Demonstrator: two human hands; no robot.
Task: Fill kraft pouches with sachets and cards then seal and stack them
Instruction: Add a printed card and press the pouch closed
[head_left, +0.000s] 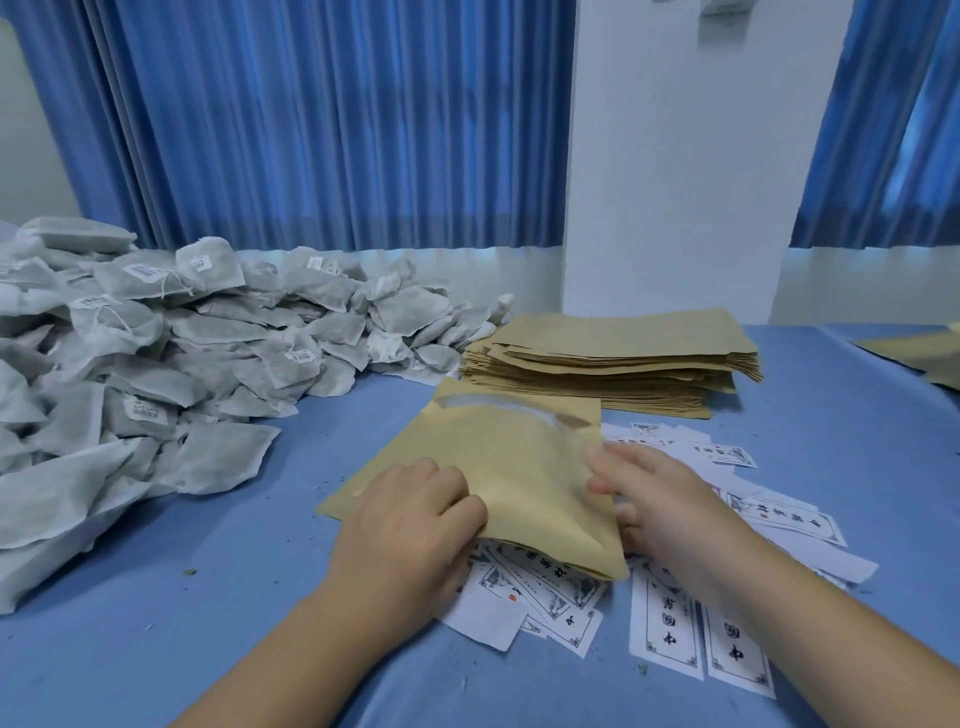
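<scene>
near the front edge of the tabletop (218, 597), printed cards (670, 634) are lying scattered, some tucked under the kraft pouch (498, 467), which is resting on them at the centre. the left hand (410, 519) is gripping the pouch's near left edge, its fingers (457, 499) curling over the paper. the right hand (660, 504) is sitting against the pouch's right edge; it is blurred, so whether its fingers are pinching the edge or only touching it is not something i can tell. the pouch's mouth is facing away and gaping, showing pale lining; the body is looking slightly puffed, but what is inside is hidden. to do this step well, probably keeping the mouth held wide and the pouch flat, then sliding one card in straight so it is not catching on the lip. farther back on the right, a stack of empty pouches (613, 358) is waiting, flat. on the far left, a big heap of grey sachets (156, 364) is piling up against the blue curtain (311, 130).
</scene>
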